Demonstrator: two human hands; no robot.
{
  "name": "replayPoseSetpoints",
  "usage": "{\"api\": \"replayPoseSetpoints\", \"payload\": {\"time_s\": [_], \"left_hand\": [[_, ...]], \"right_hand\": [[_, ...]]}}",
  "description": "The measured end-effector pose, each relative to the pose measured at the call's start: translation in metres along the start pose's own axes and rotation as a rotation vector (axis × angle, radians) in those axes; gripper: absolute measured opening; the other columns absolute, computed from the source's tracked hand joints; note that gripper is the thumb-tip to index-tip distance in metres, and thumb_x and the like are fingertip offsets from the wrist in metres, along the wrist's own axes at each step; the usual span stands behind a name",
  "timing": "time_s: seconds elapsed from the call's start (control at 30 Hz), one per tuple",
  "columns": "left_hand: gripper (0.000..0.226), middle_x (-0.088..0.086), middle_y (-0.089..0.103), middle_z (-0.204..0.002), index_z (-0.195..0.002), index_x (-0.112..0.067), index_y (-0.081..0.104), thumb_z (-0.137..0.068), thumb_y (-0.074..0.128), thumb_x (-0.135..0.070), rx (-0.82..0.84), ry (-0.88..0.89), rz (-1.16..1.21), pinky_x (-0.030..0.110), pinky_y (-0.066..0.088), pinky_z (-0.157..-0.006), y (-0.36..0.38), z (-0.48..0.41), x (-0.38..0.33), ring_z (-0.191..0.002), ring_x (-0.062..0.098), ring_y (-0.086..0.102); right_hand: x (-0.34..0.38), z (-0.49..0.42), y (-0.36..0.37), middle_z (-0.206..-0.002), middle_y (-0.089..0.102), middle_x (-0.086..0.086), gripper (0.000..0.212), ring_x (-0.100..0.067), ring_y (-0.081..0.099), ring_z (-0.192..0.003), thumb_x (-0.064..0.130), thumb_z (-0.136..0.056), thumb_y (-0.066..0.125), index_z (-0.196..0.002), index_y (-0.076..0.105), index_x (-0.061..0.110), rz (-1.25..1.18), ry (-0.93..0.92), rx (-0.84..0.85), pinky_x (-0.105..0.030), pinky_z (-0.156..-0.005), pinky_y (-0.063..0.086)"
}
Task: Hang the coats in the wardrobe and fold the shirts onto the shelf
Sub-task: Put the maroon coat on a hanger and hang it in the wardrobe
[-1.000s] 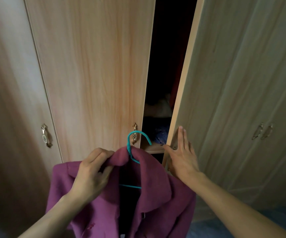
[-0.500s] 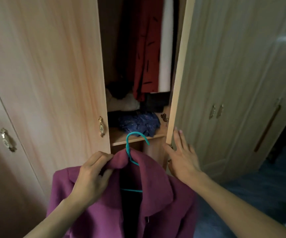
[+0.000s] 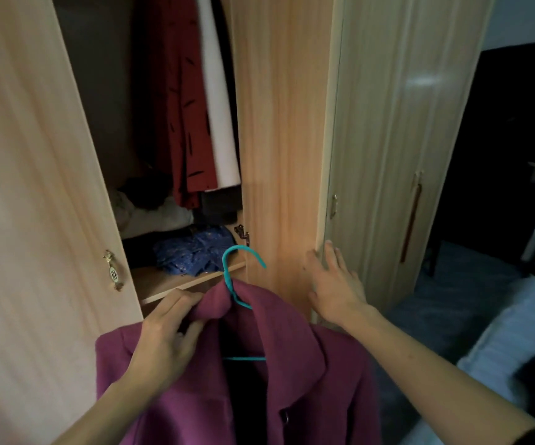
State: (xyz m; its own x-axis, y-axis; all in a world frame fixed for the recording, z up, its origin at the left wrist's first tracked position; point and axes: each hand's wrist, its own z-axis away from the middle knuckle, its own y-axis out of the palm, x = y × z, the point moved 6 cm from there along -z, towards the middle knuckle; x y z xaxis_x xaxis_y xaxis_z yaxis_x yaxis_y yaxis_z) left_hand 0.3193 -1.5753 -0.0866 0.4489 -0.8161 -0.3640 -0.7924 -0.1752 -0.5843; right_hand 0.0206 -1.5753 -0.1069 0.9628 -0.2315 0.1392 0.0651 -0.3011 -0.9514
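A magenta coat (image 3: 307, 380) hangs on a teal hanger (image 3: 238, 268) low in the middle of the view. My left hand (image 3: 166, 338) grips the coat's collar just left of the hanger hook. My right hand (image 3: 333, 284) lies flat, fingers spread, against the edge of the right wardrobe door (image 3: 285, 139), which stands wide open. Inside the wardrobe a red coat (image 3: 179, 117) and a white garment (image 3: 219, 123) hang side by side. Below them a wooden shelf (image 3: 176, 281) carries a crumpled blue cloth (image 3: 195, 252) and pale and dark clothes (image 3: 153, 213).
The left wardrobe door (image 3: 35, 187) with a brass handle (image 3: 113, 271) stands beside the opening. More closed doors (image 3: 397, 139) continue to the right. A bed with pale bedding (image 3: 510, 335) sits at lower right, and a dark doorway (image 3: 510, 149) lies beyond.
The right door has swung much further open under my right hand, exposing the hanging clothes and shelf. My left hand has kept the coat in about the same place.
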Motion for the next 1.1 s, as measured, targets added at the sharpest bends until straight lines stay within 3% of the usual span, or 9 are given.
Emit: {"api": "replayPoseSetpoints", "payload": {"time_s": [0.13,0.37,0.6,0.7,0.77,0.87,0.93,1.1], "left_hand": [[0.029,-0.003,0.062,-0.096,-0.102,-0.007,0.068,-0.081,0.057,-0.023,0.014,0.007,0.009,0.02,0.045,-0.085,0.007,-0.004,-0.002,-0.089,0.014,0.061],[0.028,-0.003,0.063,-0.1,-0.104,-0.005,0.069,-0.078,0.064,-0.012,-0.012,0.014,-0.028,0.014,0.042,-0.09,0.007,-0.011,0.003,-0.093,0.011,0.06],[0.033,-0.018,0.056,-0.104,-0.104,-0.007,0.068,-0.072,0.069,-0.001,-0.061,0.049,-0.069,0.006,0.036,-0.094,-0.006,-0.018,0.012,-0.104,-0.011,0.052],[0.031,-0.007,0.061,-0.099,-0.103,-0.005,0.069,-0.073,0.068,-0.003,-0.088,0.017,-0.107,0.005,0.036,-0.091,-0.016,-0.021,0.02,-0.096,-0.008,0.053],[0.028,0.0,0.063,-0.095,-0.102,-0.003,0.069,-0.074,0.068,-0.003,-0.103,-0.022,-0.129,0.005,0.037,-0.087,-0.024,-0.023,0.026,-0.088,0.004,0.056],[0.027,0.005,0.064,-0.093,-0.101,0.0,0.069,-0.075,0.073,0.005,-0.128,-0.068,-0.162,0.006,0.038,-0.084,-0.036,-0.027,0.036,-0.085,0.013,0.057],[0.026,0.004,0.064,-0.092,-0.101,0.001,0.069,-0.075,0.072,0.002,-0.149,-0.073,-0.174,0.005,0.037,-0.084,-0.045,-0.027,0.041,-0.084,0.008,0.055],[0.025,-0.003,0.061,-0.092,-0.099,-0.003,0.068,-0.074,0.072,-0.003,-0.194,-0.068,-0.158,0.003,0.036,-0.084,-0.062,-0.024,0.059,-0.084,-0.001,0.051]], "right_hand": [[-0.013,-0.001,-0.005,-0.162,-0.008,-0.009,0.083,-0.029,0.002,-0.15,0.029,-0.089,0.062,-0.152,0.007,0.026,0.004,-0.005,-0.029,-0.048,-0.113,0.029],[-0.01,-0.008,-0.014,-0.163,-0.011,-0.011,0.087,-0.028,0.0,-0.151,0.033,-0.091,0.059,-0.156,0.002,0.022,-0.035,-0.056,-0.052,-0.047,-0.114,0.028],[0.014,-0.005,-0.027,-0.162,0.0,-0.013,0.077,-0.029,0.005,-0.15,0.042,-0.094,0.055,-0.153,0.01,0.022,-0.132,-0.133,-0.136,-0.048,-0.114,0.029],[0.036,0.004,-0.029,-0.163,0.006,-0.01,0.069,-0.024,0.007,-0.151,0.056,-0.096,0.043,-0.152,0.015,0.026,-0.264,-0.234,-0.15,-0.046,-0.117,0.025],[0.055,0.012,-0.029,-0.163,0.01,-0.003,0.071,-0.016,0.004,-0.151,0.064,-0.094,0.038,-0.152,0.017,0.031,-0.366,-0.343,-0.114,-0.04,-0.119,0.02],[0.083,0.02,-0.029,-0.149,0.037,0.005,0.067,-0.01,0.024,-0.142,0.062,-0.09,0.049,-0.147,0.03,0.031,-0.325,-0.514,-0.114,-0.026,-0.114,0.021],[0.1,0.02,-0.026,-0.132,0.049,0.007,0.057,-0.009,0.041,-0.125,0.052,-0.091,0.057,-0.139,0.04,0.027,-0.332,-0.545,-0.125,-0.023,-0.107,0.034],[0.139,0.006,-0.021,-0.118,0.056,0.005,0.04,-0.01,0.053,-0.109,0.035,-0.092,0.063,-0.127,0.051,0.018,-0.427,-0.531,-0.161,-0.025,-0.097,0.044]]}}
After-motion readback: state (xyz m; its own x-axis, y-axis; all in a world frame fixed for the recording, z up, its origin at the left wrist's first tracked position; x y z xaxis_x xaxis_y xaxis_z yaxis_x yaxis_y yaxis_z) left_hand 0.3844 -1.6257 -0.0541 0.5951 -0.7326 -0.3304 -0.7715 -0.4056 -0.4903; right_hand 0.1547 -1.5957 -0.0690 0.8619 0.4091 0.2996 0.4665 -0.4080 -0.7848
